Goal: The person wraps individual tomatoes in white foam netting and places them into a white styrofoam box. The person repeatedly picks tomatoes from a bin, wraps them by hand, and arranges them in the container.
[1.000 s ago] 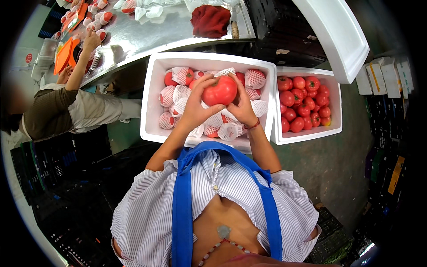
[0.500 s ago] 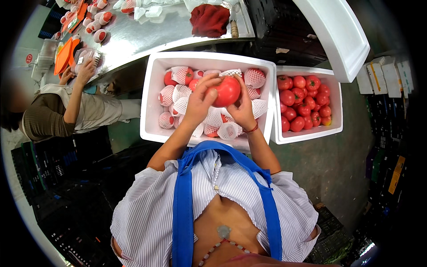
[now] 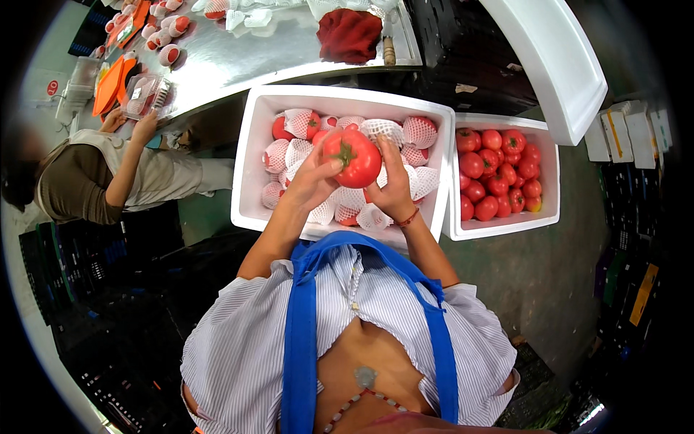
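Observation:
A large red tomato (image 3: 353, 158) is held above a white foam box (image 3: 242, 173), its green stem end now facing up. My left hand (image 3: 312, 179) grips it from the left, the thumb lying across its side. My right hand (image 3: 392, 184) is curled at its right side, fingers and thumb against the edge. A white foam net sleeve (image 3: 382, 130) shows just beyond my right fingertips; whether they touch it I cannot tell. Beneath both hands, the box holds several tomatoes in foam nets (image 3: 419, 132), partly hidden by my hands.
At the right, a second foam box (image 3: 506, 231) holds bare tomatoes, a white lid (image 3: 557, 79) leaning by it. Beyond is a metal table (image 3: 253, 58) with a dark red cloth (image 3: 349, 35). At left, another person (image 3: 94, 173) handles a clear plastic box (image 3: 147, 95).
The tomato has been turned so that its green stem end shows. My hands have come slightly nearer to me. The person at left has shifted the clear box a little.

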Motion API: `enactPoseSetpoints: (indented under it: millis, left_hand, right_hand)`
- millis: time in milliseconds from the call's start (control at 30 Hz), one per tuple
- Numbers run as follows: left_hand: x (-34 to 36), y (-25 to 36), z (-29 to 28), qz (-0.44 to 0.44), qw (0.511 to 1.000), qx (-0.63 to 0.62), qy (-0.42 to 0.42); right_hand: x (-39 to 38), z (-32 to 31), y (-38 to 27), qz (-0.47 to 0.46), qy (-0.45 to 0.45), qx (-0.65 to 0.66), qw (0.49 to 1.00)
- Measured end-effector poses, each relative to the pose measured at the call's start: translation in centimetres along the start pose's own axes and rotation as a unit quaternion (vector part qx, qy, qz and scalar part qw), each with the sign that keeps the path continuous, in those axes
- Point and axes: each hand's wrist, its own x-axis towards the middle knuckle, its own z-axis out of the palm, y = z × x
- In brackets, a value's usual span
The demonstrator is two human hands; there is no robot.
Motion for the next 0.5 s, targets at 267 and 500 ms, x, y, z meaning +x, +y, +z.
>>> enactPoseSetpoints:
  millis: [267, 500]
  left_hand:
    - [-0.1, 1.3, -1.1, 0.152, 0.95, 0.27, -0.032]
    - [-0.7, 0.9, -1.7, 0.031, 0.992, 0.024, -0.117]
  right_hand:
    - [1.3, -1.5, 1.4, 0.252, 0.168, 0.448, 0.842]
    - [3.8, -4.0, 1.5, 0.242, 0.017, 0.514, 0.823]
